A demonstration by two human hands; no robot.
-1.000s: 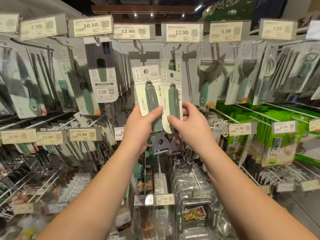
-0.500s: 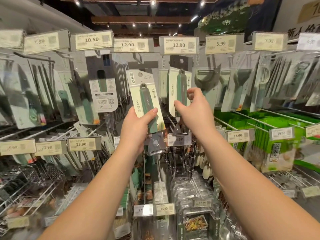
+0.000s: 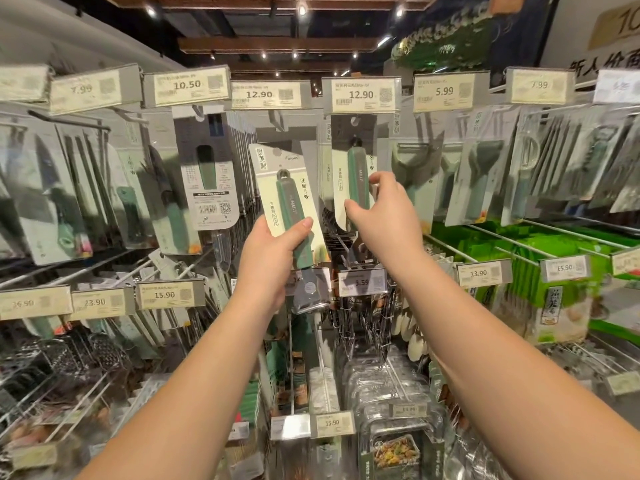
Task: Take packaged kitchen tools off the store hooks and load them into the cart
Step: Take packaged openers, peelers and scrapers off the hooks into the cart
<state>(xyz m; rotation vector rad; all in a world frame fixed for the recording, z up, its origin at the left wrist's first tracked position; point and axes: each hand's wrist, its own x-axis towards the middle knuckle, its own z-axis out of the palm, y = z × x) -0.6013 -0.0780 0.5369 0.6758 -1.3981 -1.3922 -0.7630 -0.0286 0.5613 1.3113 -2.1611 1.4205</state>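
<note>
Both hands hold a packed tool up in front of the shelf: the left hand (image 3: pixel 266 258) grips a green-handled tool on its card (image 3: pixel 289 202), tilted and free of any hook, and the right hand (image 3: pixel 384 216) pinches a second card (image 3: pixel 356 174) just under the 12.90 tag (image 3: pixel 362 95). No cart shows. That far card could snag on its hook and rip if pulled down too fast

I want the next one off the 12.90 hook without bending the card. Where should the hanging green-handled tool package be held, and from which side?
Best guess: pinch the carded package low on the green handle, from the front and right, as the right hand does. The handle is the stiff raised part, while the hole at the top must slide forward off the hook.
</note>
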